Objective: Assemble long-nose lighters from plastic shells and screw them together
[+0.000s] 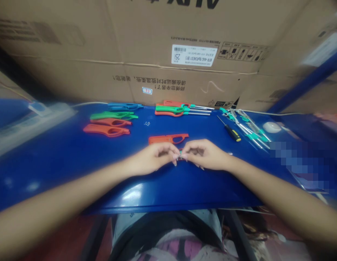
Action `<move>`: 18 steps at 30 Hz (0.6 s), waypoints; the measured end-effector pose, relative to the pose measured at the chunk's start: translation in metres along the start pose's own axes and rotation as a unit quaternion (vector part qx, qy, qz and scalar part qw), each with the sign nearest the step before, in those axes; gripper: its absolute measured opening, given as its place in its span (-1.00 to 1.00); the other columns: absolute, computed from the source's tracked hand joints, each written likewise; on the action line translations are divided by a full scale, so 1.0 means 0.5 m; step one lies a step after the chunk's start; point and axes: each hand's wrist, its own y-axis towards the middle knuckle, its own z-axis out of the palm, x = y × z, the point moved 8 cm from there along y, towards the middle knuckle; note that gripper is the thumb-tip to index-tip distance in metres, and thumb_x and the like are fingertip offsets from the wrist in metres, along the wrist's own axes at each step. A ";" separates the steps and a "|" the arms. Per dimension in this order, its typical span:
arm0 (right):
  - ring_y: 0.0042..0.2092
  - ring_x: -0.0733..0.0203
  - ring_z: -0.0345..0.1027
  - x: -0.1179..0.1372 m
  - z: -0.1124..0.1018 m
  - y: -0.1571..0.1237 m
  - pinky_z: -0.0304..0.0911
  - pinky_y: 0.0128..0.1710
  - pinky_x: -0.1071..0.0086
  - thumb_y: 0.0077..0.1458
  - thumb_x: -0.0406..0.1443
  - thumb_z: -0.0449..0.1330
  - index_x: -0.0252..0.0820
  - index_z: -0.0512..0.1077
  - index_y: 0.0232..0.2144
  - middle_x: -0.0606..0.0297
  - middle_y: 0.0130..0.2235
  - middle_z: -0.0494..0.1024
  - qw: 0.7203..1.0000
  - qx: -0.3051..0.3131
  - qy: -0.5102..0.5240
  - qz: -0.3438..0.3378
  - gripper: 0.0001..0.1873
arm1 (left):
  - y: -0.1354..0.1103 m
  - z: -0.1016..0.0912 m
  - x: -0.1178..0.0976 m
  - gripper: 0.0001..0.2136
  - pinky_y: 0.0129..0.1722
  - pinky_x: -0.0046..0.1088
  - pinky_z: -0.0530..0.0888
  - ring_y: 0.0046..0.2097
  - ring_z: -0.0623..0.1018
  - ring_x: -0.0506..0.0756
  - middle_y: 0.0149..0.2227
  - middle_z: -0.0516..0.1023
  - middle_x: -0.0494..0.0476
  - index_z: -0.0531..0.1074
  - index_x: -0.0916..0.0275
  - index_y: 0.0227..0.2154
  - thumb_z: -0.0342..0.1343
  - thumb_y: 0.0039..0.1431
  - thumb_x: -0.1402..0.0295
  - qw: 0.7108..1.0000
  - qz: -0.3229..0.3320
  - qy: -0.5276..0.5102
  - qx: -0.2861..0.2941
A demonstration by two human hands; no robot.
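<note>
My left hand (157, 156) and my right hand (205, 154) meet over the middle of the blue table, thumbs and forefingers pinched together. Between the fingertips is a small red and teal piece (180, 155), mostly covered, and its kind cannot be told. A short bit of metal tube (230, 154) shows just past my right wrist; whether it joins that piece is hidden. Right behind my hands lies an orange half-shell of a long-nosed lighter (160, 139), with an oval opening at its trigger end.
Lighter shells in orange, green and blue (108, 129) lie at left. Lighters with metal tubes (169, 110) sit at the back. A yellow-black screwdriver (232, 133), several tube assemblies (248, 128) and a white mouse-like object (271, 127) are at right. Cardboard (103, 54) stands behind.
</note>
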 end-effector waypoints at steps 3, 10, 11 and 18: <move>-0.64 0.45 0.24 0.000 0.000 0.001 0.19 -0.64 0.55 0.17 -0.07 0.28 -0.28 0.48 -0.32 0.45 -0.59 0.38 1.000 -0.003 0.000 -0.001 -0.66 | 0.000 0.000 0.001 -0.77 -0.45 -0.56 0.34 -0.48 0.39 -0.07 -0.28 0.60 0.10 0.44 0.31 -0.10 0.08 0.34 0.25 1.000 0.002 0.000 -0.003; -0.64 0.44 0.23 0.000 0.000 0.001 0.17 -0.65 0.54 0.16 -0.06 0.29 -0.29 0.48 -0.33 0.45 -0.59 0.39 1.000 -0.009 0.007 -0.010 -0.65 | 0.003 0.000 0.003 -0.77 -0.42 -0.55 0.37 -0.46 0.42 -0.06 -0.29 0.60 0.09 0.44 0.30 -0.10 0.08 0.34 0.25 1.000 0.016 0.002 -0.010; -0.64 0.44 0.23 0.000 0.000 0.001 0.16 -0.65 0.53 0.16 -0.06 0.29 -0.29 0.48 -0.33 0.44 -0.58 0.40 1.000 -0.009 0.008 -0.011 -0.65 | 0.003 0.000 0.003 -0.78 -0.42 -0.56 0.37 -0.46 0.42 -0.06 -0.29 0.60 0.09 0.43 0.30 -0.09 0.08 0.34 0.25 1.000 0.018 0.000 -0.010; -0.63 0.44 0.24 0.000 0.001 0.002 0.16 -0.64 0.53 0.16 -0.06 0.29 -0.29 0.49 -0.33 0.42 -0.55 0.42 1.000 -0.007 0.006 -0.014 -0.64 | 0.003 -0.002 0.005 -0.78 -0.43 -0.56 0.37 -0.44 0.44 -0.05 -0.29 0.60 0.09 0.41 0.30 -0.09 0.09 0.33 0.27 1.000 0.025 -0.006 -0.012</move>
